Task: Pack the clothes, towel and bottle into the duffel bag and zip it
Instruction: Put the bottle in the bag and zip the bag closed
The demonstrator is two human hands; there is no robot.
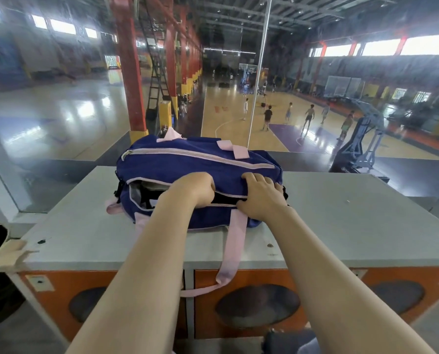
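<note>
Hands (226,192) on soft navy duffel (177,164)

There is only the one view, from a wide-angle camera on the person's head, looking forward and tilted down along both bare forearms. It sits close above the near edge of the grey surface (340,226), with the hands and the blue duffel bag (177,162) near the middle of the frame. Beyond the bag it faces out through a glass pane and down from a raised spot onto a basketball court (238,123), and straight lines bow toward the edges
</note>
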